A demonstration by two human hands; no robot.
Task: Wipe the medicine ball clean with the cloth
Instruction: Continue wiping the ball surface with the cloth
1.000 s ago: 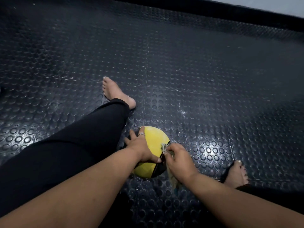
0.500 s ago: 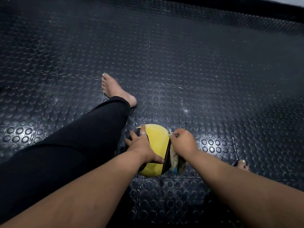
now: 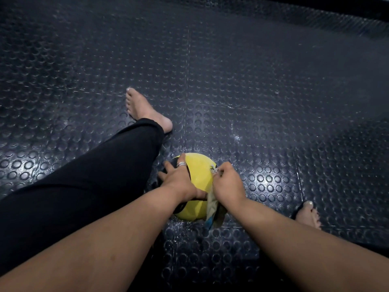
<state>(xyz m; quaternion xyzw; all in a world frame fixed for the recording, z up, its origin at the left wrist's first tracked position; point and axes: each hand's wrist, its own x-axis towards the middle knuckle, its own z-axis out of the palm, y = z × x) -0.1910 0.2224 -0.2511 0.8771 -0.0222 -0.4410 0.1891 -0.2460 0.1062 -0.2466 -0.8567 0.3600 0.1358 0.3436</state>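
Observation:
A yellow medicine ball (image 3: 201,172) with black stripes sits on the studded floor between my legs. My left hand (image 3: 182,182), wearing a ring, lies spread over the ball's left side with the thumb wrapped across its front. My right hand (image 3: 226,183) grips a pale cloth (image 3: 212,209) against the ball's right side. The cloth hangs down below the hand to the floor. The ball's right flank is hidden behind that hand and the cloth.
Black studded rubber floor (image 3: 263,102) stretches all round. My left leg in black trousers (image 3: 94,180) runs to a bare foot (image 3: 145,110) beyond the ball. My right foot (image 3: 307,213) lies at the right. A dark wall base (image 3: 315,5) borders the far edge.
My right hand with the cloth slid from the ball's near front up along its right side toward the top. The left hand kept its hold. The view shifted slightly.

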